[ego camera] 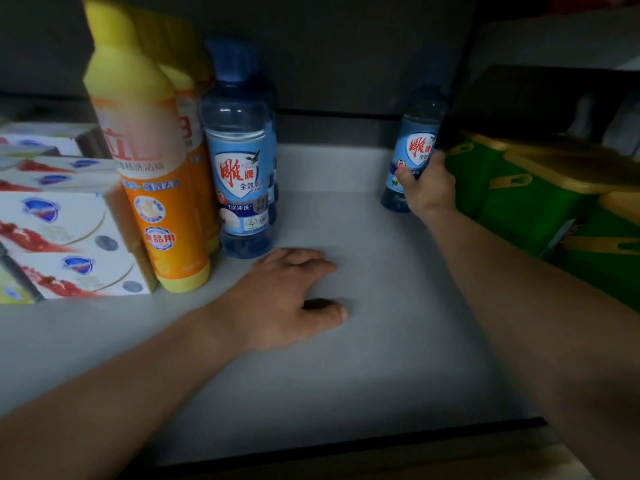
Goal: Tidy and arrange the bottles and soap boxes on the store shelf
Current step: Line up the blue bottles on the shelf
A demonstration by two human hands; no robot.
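My right hand (427,188) grips a blue bottle (415,140) that stands at the back right of the white shelf (363,341). My left hand (284,299) rests on the shelf with its fingers bent loosely and holds nothing, just in front of another blue bottle (240,161). At least one more blue bottle stands behind that one. Two orange bottles with yellow caps (149,161) stand left of it. White soap boxes (65,237) are stacked at the far left.
Green packages with gold trim (526,202) fill the right side beyond a dark upright post (457,98). A dark strip (346,445) edges the front of the shelf. The shelf's back wall is dark grey.
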